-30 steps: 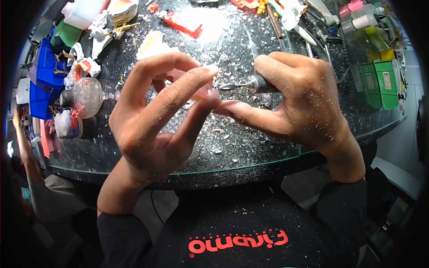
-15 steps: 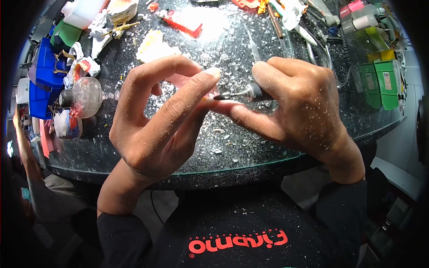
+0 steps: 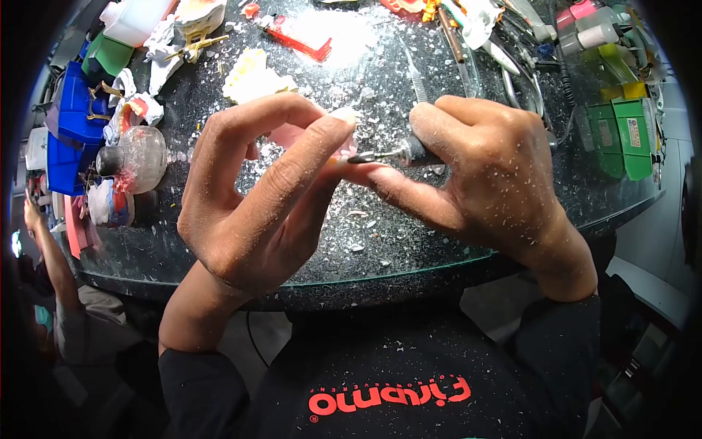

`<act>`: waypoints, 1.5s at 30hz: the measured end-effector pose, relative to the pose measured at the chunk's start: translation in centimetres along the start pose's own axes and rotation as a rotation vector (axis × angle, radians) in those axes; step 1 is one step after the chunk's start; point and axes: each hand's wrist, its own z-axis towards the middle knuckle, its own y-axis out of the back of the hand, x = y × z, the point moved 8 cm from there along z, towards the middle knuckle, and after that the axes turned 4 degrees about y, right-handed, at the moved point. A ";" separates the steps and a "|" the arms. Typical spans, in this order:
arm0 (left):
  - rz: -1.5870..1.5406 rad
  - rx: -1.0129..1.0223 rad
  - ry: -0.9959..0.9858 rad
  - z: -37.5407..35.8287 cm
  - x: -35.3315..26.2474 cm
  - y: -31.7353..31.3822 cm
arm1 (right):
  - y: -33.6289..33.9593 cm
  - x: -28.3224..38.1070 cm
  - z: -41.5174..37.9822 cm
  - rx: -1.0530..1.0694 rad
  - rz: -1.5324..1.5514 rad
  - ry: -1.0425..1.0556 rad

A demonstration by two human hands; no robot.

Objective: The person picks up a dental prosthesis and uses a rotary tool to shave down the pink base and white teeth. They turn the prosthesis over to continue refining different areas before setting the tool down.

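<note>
My left hand (image 3: pixel 267 183) is closed, its thumb and fingers pinching a small pink piece (image 3: pixel 286 136) that looks like denture acrylic. Most of that piece is hidden behind the fingers. In my right hand (image 3: pixel 490 164) is a rotary handpiece (image 3: pixel 415 151), gripped with the fingers curled over its dark body. Its metal bur (image 3: pixel 365 156) points left and meets the pink piece at the left fingertips. My right thumb reaches under the bur to the left hand. White dust speckles both hands.
White shavings cover the dark tabletop (image 3: pixel 395 252). At left are a blue bin (image 3: pixel 77 110), dental models (image 3: pixel 139 110) and a clear round jar (image 3: pixel 146 161). A metal tweezer-like tool (image 3: pixel 415 73) and green bins (image 3: pixel 630 139) lie rightward. Another person's arm (image 3: pixel 51 249) shows far left.
My left fingers have shifted slightly, and more of the pink piece shows between them. The handpiece has moved a little left. The other person's hand at far left has moved lower.
</note>
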 end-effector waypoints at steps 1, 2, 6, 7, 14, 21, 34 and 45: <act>0.005 0.007 0.009 0.0 0.1 0.0 | 0.0 -0.1 0.0 -0.003 0.001 -0.004; -0.010 -0.002 0.003 0.0 0.1 0.0 | 0.0 -0.2 0.0 -0.006 0.002 -0.008; -0.013 0.000 0.001 0.0 0.1 0.1 | -0.1 0.0 0.0 0.016 -0.003 -0.003; -0.001 0.010 0.006 0.1 0.0 0.1 | 0.0 -0.1 0.0 0.016 0.003 -0.010; -0.095 -0.001 0.013 0.1 0.4 0.1 | 0.1 -0.2 0.0 -0.002 0.024 -0.011; -0.163 -0.049 0.006 0.0 0.4 -0.1 | 0.3 0.1 0.0 -0.026 0.009 0.030; -0.221 -0.039 0.005 0.0 0.3 -0.2 | 0.1 -0.3 0.0 0.014 0.007 0.019; -0.287 -0.034 0.013 0.0 0.5 -0.5 | 0.5 0.0 0.1 -0.042 0.008 0.042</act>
